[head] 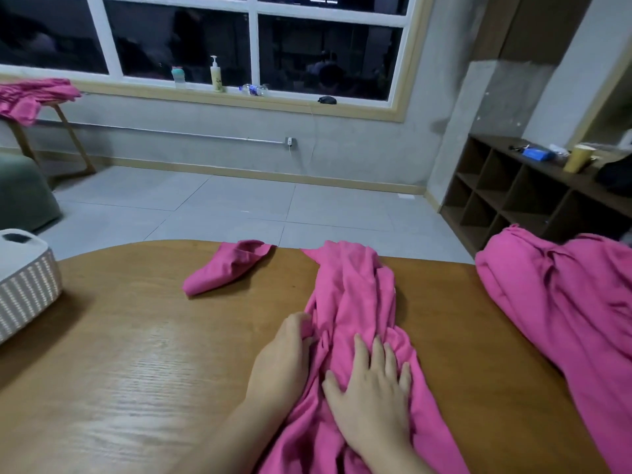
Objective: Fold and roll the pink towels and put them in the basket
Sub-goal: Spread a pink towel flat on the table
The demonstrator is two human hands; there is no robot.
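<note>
Flattening the crumpled pink towel [355,302] at lower centre of the table [136,354]: my right hand [372,395] presses spread, left hand [284,357] pinches its edge. Next: spread it square, fold. Basket [27,285] sits far left.

no legible text, pump bottle [216,76] label on the windowsill too blurred to read
</note>
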